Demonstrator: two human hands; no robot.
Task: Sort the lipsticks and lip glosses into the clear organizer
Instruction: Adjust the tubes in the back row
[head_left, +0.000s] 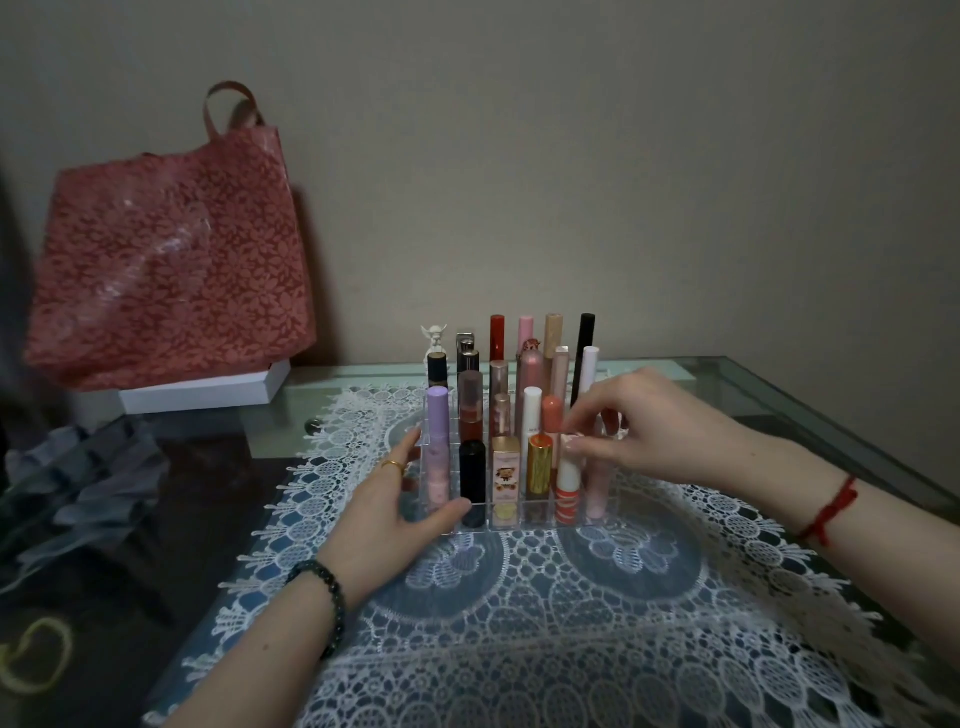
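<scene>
The left hand (395, 499) held the near left corner of the clear organizer (540, 515), thumb laid across the front wall and fingers stretched along the side wall. The organizer stood on a white lace cloth (571, 603) spread over the glass worktop (779, 400). A gold ring (392, 464) sat on one finger, and a dark bead bracelet (324, 587) circled that wrist.

The right hand (665, 431) reached in from the organizer's other side, its fingertips (574, 441) pinching the top of a striped lip gloss (567, 501). That tube stood upright in the front row, directly below those fingertips. A pale pink tube (597, 493) stood in the slot under the palm side of the hand. A red string bracelet (831, 509) was tied round the right wrist.

Between the two hands, the front row held a black lipstick (472, 480) just beyond the left thumb, then a pink boxed lipstick (505, 475), then a gold lipstick (539, 467) beside the pinched gloss. A lilac tube (438, 415) rose just past the left fingertips. Taller tubes filled the rows beyond both hands.

Far out past the left hand, a red patterned bag (171, 260) leaned at the wall on a white box (208, 392).
</scene>
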